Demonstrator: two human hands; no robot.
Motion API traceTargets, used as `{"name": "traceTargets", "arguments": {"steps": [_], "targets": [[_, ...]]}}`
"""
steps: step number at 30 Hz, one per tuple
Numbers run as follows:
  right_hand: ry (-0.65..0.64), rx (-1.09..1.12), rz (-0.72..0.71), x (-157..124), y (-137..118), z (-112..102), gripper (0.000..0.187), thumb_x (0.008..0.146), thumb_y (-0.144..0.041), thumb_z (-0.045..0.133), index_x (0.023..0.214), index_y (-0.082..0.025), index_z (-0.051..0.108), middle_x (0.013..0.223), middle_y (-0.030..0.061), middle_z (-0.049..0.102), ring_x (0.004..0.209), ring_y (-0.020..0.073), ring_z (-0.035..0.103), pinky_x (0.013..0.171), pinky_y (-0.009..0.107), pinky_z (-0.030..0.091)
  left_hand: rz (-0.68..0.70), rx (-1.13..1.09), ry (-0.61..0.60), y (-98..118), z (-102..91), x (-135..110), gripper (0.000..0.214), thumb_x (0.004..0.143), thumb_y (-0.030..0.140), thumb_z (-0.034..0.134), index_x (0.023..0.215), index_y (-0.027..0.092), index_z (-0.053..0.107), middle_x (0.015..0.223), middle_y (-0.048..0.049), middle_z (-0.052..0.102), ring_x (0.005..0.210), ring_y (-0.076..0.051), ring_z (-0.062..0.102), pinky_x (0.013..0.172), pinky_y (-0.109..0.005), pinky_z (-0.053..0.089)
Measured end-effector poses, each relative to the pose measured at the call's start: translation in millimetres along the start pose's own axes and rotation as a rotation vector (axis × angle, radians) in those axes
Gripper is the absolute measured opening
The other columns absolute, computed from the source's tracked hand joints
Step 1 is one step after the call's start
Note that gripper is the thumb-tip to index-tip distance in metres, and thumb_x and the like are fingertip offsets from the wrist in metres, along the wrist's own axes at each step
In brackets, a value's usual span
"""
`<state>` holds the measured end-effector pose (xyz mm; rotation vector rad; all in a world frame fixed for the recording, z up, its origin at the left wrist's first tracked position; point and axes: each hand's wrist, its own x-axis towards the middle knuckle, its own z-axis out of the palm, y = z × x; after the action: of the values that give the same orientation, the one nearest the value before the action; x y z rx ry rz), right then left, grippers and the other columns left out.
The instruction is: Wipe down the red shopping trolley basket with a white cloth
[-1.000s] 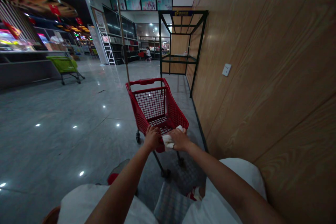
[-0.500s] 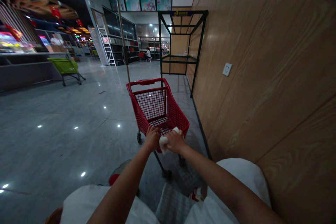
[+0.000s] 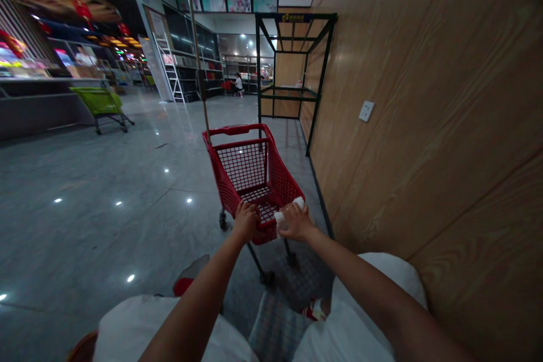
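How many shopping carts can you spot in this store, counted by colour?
Red shopping carts: 2 (the near mesh-sided plastic one, a small distant one)
Green metal-framed shopping cart: 1
Total: 3

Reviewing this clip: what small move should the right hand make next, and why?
Probably slide the white cloth in the right hand along the side rim of the red cart, away from the near corner. The cloth sits at that corner, and the left hand holds the near rim, which likely steadies the cart.
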<state>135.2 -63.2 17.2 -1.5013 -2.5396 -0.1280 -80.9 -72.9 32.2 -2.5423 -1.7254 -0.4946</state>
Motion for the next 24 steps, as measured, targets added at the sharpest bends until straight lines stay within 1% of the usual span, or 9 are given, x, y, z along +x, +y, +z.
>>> {"name": "traceTargets", "arguments": {"steps": [3, 5, 7, 9, 12, 15, 17, 20, 24], "targets": [[0.042, 0.054, -0.002, 0, -36, 9, 0.069, 0.074, -0.066, 0.057, 0.128, -0.024, 0.048, 0.129, 0.0139, 0.050, 0.120, 0.0349, 0.038, 0.098, 0.059, 0.026, 0.006, -0.001, 0.006, 1, 0.2, -1, 0.023, 0.052, 0.044, 0.079, 0.065, 0.027, 0.073, 0.095, -0.0025, 0.065, 0.101, -0.026, 0.050, 0.111, -0.051, 0.017], [0.055, 0.073, -0.009, 1, -53, 12, 0.061, 0.078, -0.062, 0.056, 0.125, -0.024, 0.051, 0.127, 0.0137, 0.051, 0.119, 0.0346, 0.039, 0.099, 0.060, 0.024, -0.003, -0.001, 0.025, 0, 1.3, -2, 0.014, 0.058, 0.037, 0.076, 0.068, 0.027, 0.074, 0.094, -0.0023, 0.065, 0.100, -0.025, 0.051, 0.112, -0.049, 0.016], [0.059, 0.077, -0.031, 3, -59, 12, 0.049, 0.083, -0.052, 0.055, 0.124, -0.025, 0.052, 0.124, 0.0134, 0.054, 0.119, 0.0336, 0.040, 0.099, 0.059, 0.023, -0.005, -0.006, 0.042, -1, 2.7, -4, 0.011, 0.061, 0.032, 0.074, 0.071, 0.027, 0.074, 0.094, -0.0025, 0.065, 0.099, -0.024, 0.051, 0.112, -0.049, 0.016], [0.053, 0.081, -0.084, 5, -53, 11, 0.042, 0.085, -0.042, 0.054, 0.124, -0.025, 0.053, 0.121, 0.0121, 0.056, 0.117, 0.0316, 0.042, 0.100, 0.058, 0.022, 0.009, -0.016, 0.044, -3, 4.0, -4, 0.015, 0.061, 0.036, 0.075, 0.073, 0.027, 0.075, 0.095, -0.0027, 0.065, 0.100, -0.025, 0.051, 0.113, -0.049, 0.017], [0.025, 0.077, -0.157, 5, -26, 6, 0.038, 0.084, -0.032, 0.054, 0.122, -0.025, 0.054, 0.118, 0.0099, 0.059, 0.114, 0.0290, 0.046, 0.102, 0.056, 0.020, 0.020, -0.025, 0.033, -5, 4.8, -5, 0.025, 0.054, 0.046, 0.078, 0.070, 0.027, 0.074, 0.096, -0.0033, 0.064, 0.102, -0.026, 0.050, 0.113, -0.050, 0.016], [0.010, 0.047, -0.125, 3, 6, 1, 0.038, 0.085, -0.030, 0.054, 0.122, -0.024, 0.055, 0.120, 0.0101, 0.059, 0.116, 0.0285, 0.045, 0.104, 0.053, 0.017, 0.016, -0.025, 0.026, -3, 4.7, -4, 0.029, 0.050, 0.047, 0.081, 0.066, 0.025, 0.073, 0.096, -0.0044, 0.064, 0.103, -0.027, 0.049, 0.112, -0.050, 0.016], [0.007, 0.026, -0.105, 2, 17, -2, 0.038, 0.086, -0.032, 0.053, 0.123, -0.023, 0.055, 0.120, 0.0106, 0.059, 0.116, 0.0289, 0.046, 0.103, 0.052, 0.020, 0.013, -0.029, 0.026, 0, 4.2, -3, 0.028, 0.051, 0.047, 0.080, 0.065, 0.025, 0.072, 0.098, -0.0046, 0.064, 0.103, -0.027, 0.049, 0.112, -0.050, 0.017], [0.018, 0.020, -0.101, 2, 8, 0, 0.038, 0.089, -0.039, 0.051, 0.122, -0.022, 0.055, 0.118, 0.0107, 0.060, 0.112, 0.0294, 0.047, 0.100, 0.052, 0.023, 0.000, -0.033, 0.019, 7, 3.2, -2, 0.021, 0.054, 0.045, 0.078, 0.063, 0.026, 0.072, 0.100, -0.0040, 0.064, 0.104, -0.027, 0.049, 0.111, -0.051, 0.018], [0.074, 0.048, -0.094, 3, -38, 11, 0.035, 0.093, -0.040, 0.044, 0.121, -0.021, 0.055, 0.115, 0.0118, 0.060, 0.110, 0.0294, 0.048, 0.099, 0.054, 0.024, -0.022, -0.032, 0.024, 12, 2.2, -2, 0.011, 0.061, 0.032, 0.073, 0.071, 0.028, 0.074, 0.101, -0.0038, 0.066, 0.104, -0.027, 0.050, 0.111, -0.051, 0.017]]}}
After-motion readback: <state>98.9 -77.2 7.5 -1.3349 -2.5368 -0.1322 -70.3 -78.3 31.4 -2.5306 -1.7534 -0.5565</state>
